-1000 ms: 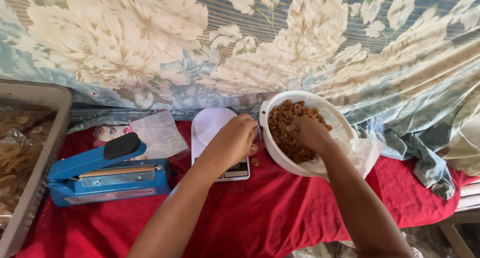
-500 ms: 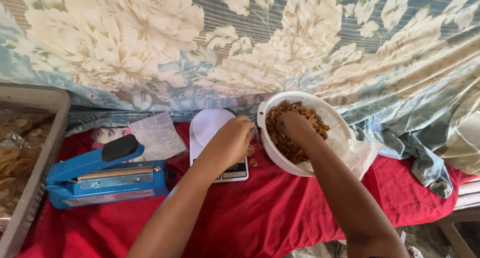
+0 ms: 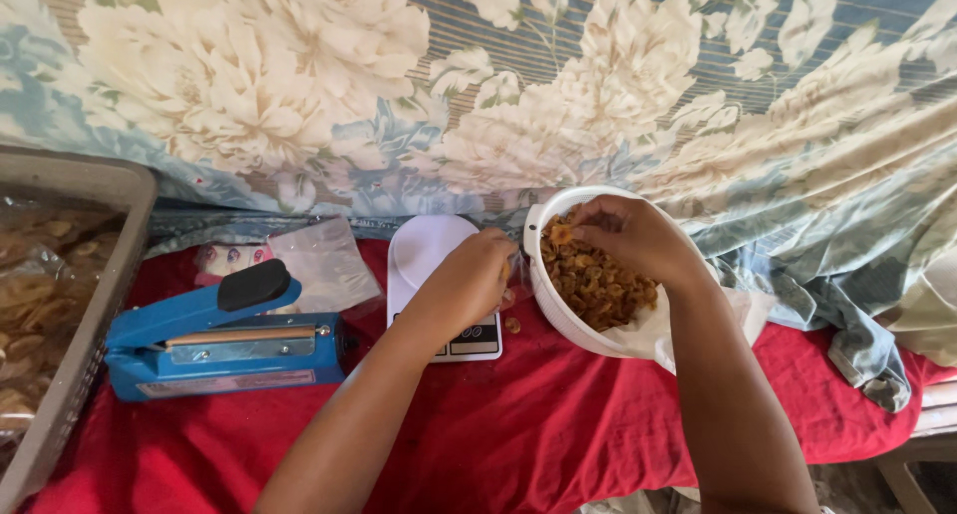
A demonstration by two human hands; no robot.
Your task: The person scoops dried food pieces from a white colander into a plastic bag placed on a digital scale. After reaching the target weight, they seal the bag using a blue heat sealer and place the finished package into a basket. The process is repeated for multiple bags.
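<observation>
The right hand reaches into the white bowl, fingers pinched on a small portion of fried chips; the bowl stands just beside the scale, keeping the reach short. The left hand rests over the white digital scale, fingers curled together, apparently holding a clear bag open at the bowl rim; the bag itself is hard to make out. Count: one bowl, one scale, one blue heat sealer, one grey crate of packed chips, one stack of empty clear bags, one loose chip on the red cloth.
</observation>
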